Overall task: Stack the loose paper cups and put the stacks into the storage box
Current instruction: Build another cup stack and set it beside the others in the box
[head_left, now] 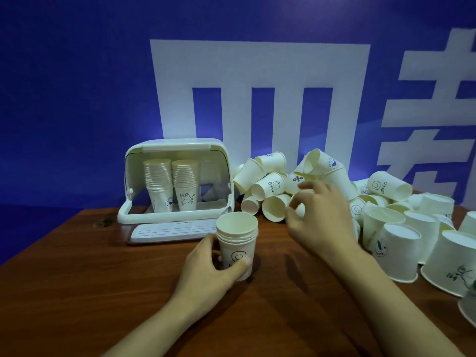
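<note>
At six o'clock, left hand (pixel 213 264) grips the short cup stack (pixel 237 243); right hand (pixel 315 220), fingers spread and empty, reaches the two o'clock loose-cup pile (pixel 275 186) — best seat each cup squarely.

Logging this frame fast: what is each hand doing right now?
Left hand: grips the short cup stack standing on the table.
Right hand: open, fingers spread, holding nothing, reaching at the loose cup pile.

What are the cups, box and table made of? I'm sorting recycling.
Cups: matte white paper, with rolled rims and printed drawings. Box: probably plastic, glossy white shell with a clear lid. Table: reddish-brown wood grain, possibly veneer or laminate.
</note>
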Tool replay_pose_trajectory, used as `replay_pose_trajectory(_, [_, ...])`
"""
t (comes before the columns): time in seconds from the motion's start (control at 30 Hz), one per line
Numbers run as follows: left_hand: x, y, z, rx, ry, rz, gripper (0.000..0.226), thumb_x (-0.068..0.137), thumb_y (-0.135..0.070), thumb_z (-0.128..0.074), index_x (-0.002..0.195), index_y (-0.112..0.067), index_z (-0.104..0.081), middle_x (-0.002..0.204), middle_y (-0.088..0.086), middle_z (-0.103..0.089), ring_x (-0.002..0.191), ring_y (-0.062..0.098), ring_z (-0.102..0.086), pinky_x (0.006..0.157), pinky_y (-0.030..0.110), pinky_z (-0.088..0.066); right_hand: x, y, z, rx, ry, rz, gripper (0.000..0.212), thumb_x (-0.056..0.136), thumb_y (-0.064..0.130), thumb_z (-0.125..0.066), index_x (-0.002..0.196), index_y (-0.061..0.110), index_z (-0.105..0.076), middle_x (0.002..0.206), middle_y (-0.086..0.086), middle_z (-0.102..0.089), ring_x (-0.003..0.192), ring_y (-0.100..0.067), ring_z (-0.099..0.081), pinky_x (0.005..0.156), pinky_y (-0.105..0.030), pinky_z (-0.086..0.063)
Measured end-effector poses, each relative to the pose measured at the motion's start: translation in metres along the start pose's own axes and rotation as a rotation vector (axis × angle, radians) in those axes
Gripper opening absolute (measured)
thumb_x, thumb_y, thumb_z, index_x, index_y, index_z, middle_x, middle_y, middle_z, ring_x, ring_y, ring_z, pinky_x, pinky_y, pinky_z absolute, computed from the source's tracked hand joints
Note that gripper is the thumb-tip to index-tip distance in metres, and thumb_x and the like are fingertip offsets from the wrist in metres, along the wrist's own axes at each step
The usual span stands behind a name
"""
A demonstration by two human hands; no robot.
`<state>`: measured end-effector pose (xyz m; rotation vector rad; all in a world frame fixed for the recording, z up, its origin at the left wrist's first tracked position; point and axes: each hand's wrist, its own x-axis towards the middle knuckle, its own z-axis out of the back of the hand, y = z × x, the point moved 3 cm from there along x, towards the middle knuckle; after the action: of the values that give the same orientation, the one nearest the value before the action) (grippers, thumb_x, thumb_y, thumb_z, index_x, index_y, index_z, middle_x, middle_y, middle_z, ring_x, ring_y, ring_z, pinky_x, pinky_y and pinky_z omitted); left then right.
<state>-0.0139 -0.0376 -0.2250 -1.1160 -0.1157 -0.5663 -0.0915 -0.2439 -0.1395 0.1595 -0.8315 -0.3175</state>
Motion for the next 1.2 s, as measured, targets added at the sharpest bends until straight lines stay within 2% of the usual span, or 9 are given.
replay_pose_trajectory(0.1, [0.0, -0.002, -0.001, -0.003, 0.005, -0.002, 0.047, 0.078, -0.044, -0.086, 0.117, -0.04, -0.06, 0.112, -0.024, -0.067, 0.098, -0.004, -0.064, 0.069, 0.007, -0.047, -0.005, -0.018, 0.007, -0.343, 0.387, -0.348, 0.029, 0.085, 0.034, -0.055, 0.107, 0.019, -0.066, 0.136, -0.006, -0.052, 0.143, -0.041, -0.021, 0.108, -0.047, -0.025])
replay_pose_trajectory(0.17, [0.0, -0.004, -0.001, -0.006, 0.009, -0.001, 0.046, 0.078, -0.044, -0.086, 0.115, -0.041, -0.059, 0.111, -0.025, -0.067, 0.097, -0.005, -0.064, 0.067, 0.005, -0.047, -0.009, -0.025, 0.002, -0.431, 0.554, -0.398, 0.034, 0.086, 0.03, -0.053, 0.117, 0.019, -0.06, 0.142, -0.01, -0.048, 0.149, -0.05, -0.004, 0.115, -0.054, -0.017])
replay_pose_trajectory(0.23, [0.0, -0.005, 0.0, -0.005, 0.01, 0.001, 0.045, 0.079, -0.044, -0.086, 0.113, -0.043, -0.058, 0.11, -0.027, -0.066, 0.097, -0.005, -0.064, 0.067, 0.005, -0.047, -0.009, -0.024, -0.002, -0.442, 0.602, -0.378, 0.035, 0.087, 0.03, -0.054, 0.121, 0.02, -0.06, 0.14, -0.009, -0.048, 0.149, -0.05, -0.004, 0.115, -0.055, -0.016])
replay_pose_trajectory(0.3, [-0.001, -0.005, -0.001, -0.006, 0.014, 0.003, 0.045, 0.079, -0.044, -0.086, 0.113, -0.045, -0.056, 0.112, -0.027, -0.065, 0.098, -0.005, -0.063, 0.068, 0.007, -0.047, -0.007, -0.019, 0.001, -0.426, 0.556, -0.34, 0.02, 0.082, 0.034, -0.062, 0.099, 0.025, -0.058, 0.125, -0.005, -0.053, 0.138, -0.042, -0.024, 0.103, -0.049, -0.025])
replay_pose_trajectory(0.37, [-0.001, -0.005, -0.001, -0.009, 0.018, 0.007, 0.046, 0.079, -0.045, -0.085, 0.115, -0.045, -0.056, 0.113, -0.027, -0.065, 0.099, -0.004, -0.063, 0.07, 0.009, -0.047, -0.004, -0.014, 0.006, -0.354, 0.469, -0.308, 0.031, 0.074, 0.043, -0.071, 0.09, 0.024, -0.051, 0.11, -0.002, -0.052, 0.119, -0.033, -0.04, 0.088, -0.045, -0.028])
replay_pose_trajectory(0.57, [0.0, -0.003, -0.001, 0.01, 0.017, -0.003, 0.05, 0.079, -0.047, -0.085, 0.12, -0.041, -0.057, 0.116, -0.025, -0.065, 0.101, -0.004, -0.063, 0.073, 0.011, -0.047, -0.001, 0.004, 0.018, -0.05, 0.096, -0.212, 0.062, 0.08, 0.057, -0.073, 0.13, 0.023, -0.059, 0.129, -0.001, -0.062, 0.123, -0.028, -0.051, 0.095, -0.046, -0.034])
replay_pose_trajectory(0.73, [0.0, -0.004, -0.002, 0.009, 0.01, -0.013, 0.048, 0.078, -0.045, -0.086, 0.117, -0.042, -0.058, 0.114, -0.024, -0.066, 0.1, -0.002, -0.064, 0.069, 0.006, -0.047, -0.003, 0.012, 0.018, 0.365, -0.157, -0.123, 0.061, 0.075, 0.064, -0.075, 0.118, 0.022, -0.07, 0.11, 0.004, -0.071, 0.101, -0.022, -0.064, 0.089, -0.048, -0.051])
replay_pose_trajectory(0.97, [0.001, -0.003, -0.003, 0.012, 0.026, -0.015, 0.044, 0.079, -0.044, -0.086, 0.113, -0.043, -0.057, 0.11, -0.024, -0.067, 0.092, -0.017, -0.06, 0.067, 0.002, -0.046, -0.013, 0.033, 0.009, 0.545, -0.098, -0.011, 0.053, 0.07, 0.061, -0.072, 0.109, 0.025, -0.067, 0.097, 0.015, -0.066, 0.084, -0.009, -0.061, 0.078, -0.031, -0.05])
replay_pose_trajectory(1.2, [0.002, 0.001, -0.005, 0.027, 0.008, -0.022, 0.046, 0.077, -0.045, -0.087, 0.115, -0.039, -0.062, 0.106, -0.02, -0.071, 0.09, -0.006, -0.066, 0.07, 0.011, -0.05, -0.016, 0.035, -0.003, 0.558, 0.051, 0.057, 0.067, 0.074, 0.054, -0.082, 0.129, 0.028, -0.056, 0.109, 0.014, -0.062, 0.091, 0.003, -0.06, 0.074, -0.017, -0.046])
